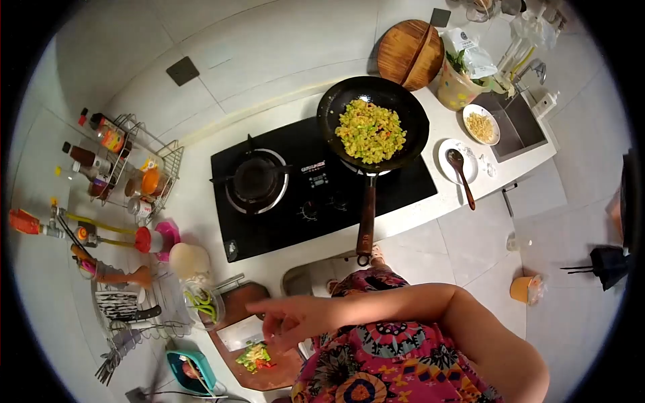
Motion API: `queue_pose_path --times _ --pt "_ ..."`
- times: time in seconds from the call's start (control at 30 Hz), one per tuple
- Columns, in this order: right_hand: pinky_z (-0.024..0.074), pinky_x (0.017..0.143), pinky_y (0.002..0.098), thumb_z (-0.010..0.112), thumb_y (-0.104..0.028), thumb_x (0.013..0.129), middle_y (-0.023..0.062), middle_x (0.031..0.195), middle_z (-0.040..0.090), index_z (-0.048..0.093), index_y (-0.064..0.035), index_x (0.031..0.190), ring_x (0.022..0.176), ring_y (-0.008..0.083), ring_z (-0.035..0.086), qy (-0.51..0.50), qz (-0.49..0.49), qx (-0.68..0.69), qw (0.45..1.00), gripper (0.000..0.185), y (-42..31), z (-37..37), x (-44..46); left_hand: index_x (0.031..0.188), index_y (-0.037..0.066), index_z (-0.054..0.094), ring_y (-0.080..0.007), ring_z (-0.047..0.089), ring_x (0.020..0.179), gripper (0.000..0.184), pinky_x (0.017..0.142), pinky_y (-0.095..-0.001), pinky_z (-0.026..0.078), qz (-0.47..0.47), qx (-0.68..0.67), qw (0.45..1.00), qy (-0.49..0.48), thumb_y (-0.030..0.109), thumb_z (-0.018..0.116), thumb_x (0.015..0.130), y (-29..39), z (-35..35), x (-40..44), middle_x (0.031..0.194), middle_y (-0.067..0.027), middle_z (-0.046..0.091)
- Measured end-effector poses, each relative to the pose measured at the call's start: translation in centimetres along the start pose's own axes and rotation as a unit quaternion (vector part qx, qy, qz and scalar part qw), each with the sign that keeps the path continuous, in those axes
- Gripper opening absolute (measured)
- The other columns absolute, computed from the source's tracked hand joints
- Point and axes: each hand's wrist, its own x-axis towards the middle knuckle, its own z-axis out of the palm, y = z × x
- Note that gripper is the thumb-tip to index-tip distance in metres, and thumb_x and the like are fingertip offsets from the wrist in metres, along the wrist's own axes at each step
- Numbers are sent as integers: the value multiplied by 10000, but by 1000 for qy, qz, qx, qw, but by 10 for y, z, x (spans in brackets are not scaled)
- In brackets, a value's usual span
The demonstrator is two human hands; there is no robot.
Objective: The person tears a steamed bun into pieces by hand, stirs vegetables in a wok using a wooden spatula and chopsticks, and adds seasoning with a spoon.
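Note:
My right hand (pixel 295 319) reaches across my body to the left, over a brown cutting board (pixel 269 377). Its fingers are apart, with the index finger stretched out, and nothing shows in them. Below it lies a wide, shiny blade (pixel 242 334), like a cleaver's; its handle end is hidden by the hand. Chopped green, pale and red vegetables (pixel 254 357) sit on the board beside the blade. My left hand is out of sight. On the stove, a black wok (pixel 327 111) holds fried rice (pixel 369 131) with green bits, its wooden handle (pixel 367 215) pointing toward me.
Left of the wok is a bare burner (pixel 256 180) on the black stove (pixel 322 232). A plate (pixel 449 151) with a brown spoon (pixel 462 176) and a bowl (pixel 494 127) stand right, near the sink (pixel 521 131). A bottle rack (pixel 144 158) and a knife (pixel 149 312) are at left.

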Motion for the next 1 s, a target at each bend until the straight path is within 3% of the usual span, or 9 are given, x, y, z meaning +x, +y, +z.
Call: queue_pose_path --times 0.07,0.2,0.27,0.33,0.47,0.6,0.63,0.9,1.0 --pt "433 587 220 616 -169 749 60 1031 430 132 -98 1324 680 93 496 45 -22 85 995 754 -24 -24 -21 889 54 524 -88 426 539 101 464 -181 360 -204 -113 969 -85 112 468 828 7 39 -55 827 -48 534" --pt "401 452 224 494 -435 794 66 860 426 469 -34 986 591 127 483 147 -187 356 904 445 -32 -85 -90 833 20 508 -117 510 518 117 477 -191 401 -334 -343 823 -306 -47 420 794 66 115 -125 818 -66 517" --pt "387 486 219 486 -340 828 72 782 494 506 -25 790 534 130 478 172 -234 193 937 317 -54 -115 -124 872 4 499 -132 537 596 129 559 -221 444 -390 -357 766 -365 -45 397 810 88 141 -155 808 -62 516" --pt "392 494 215 479 -275 845 63 700 490 513 -9 722 516 129 478 438 -227 -25 870 295 -86 -139 -154 930 -6 484 -145 552 667 154 635 -240 457 -456 -394 700 -384 -45 393 813 114 157 -170 822 -67 523" --pt "417 536 210 518 -146 825 45 771 532 559 9 791 603 112 509 535 -144 -287 782 164 -105 -228 -182 986 -3 487 -135 557 701 161 677 -246 455 -454 -363 608 -541 16 431 836 93 157 -217 827 -67 556" --pt "443 630 246 638 -78 722 84 782 593 613 -28 792 694 162 543 357 -70 -536 762 90 -108 -283 -181 904 -17 530 -130 568 693 117 644 -243 462 -441 -256 662 -549 59 482 829 88 147 -248 800 -80 577" --pt "442 650 243 641 -78 719 79 796 596 617 -25 787 719 164 551 370 -180 -567 713 90 -92 -326 -188 900 -22 529 -133 571 688 128 632 -246 463 -446 -222 678 -540 73 482 828 87 143 -254 794 -92 581" --pt "433 628 208 587 -180 787 14 804 596 604 -22 894 659 90 521 573 -118 -319 746 192 -139 -408 -190 841 -4 561 -168 590 629 123 570 -281 459 -441 -66 696 -563 87 493 796 66 94 -345 699 -108 591" --pt "427 625 208 589 -193 783 53 784 584 600 -3 884 643 104 517 454 -124 -437 766 215 -126 -386 -161 824 32 579 -223 598 642 119 568 -309 460 -297 -2 702 -648 101 495 777 64 86 -375 696 -114 594"
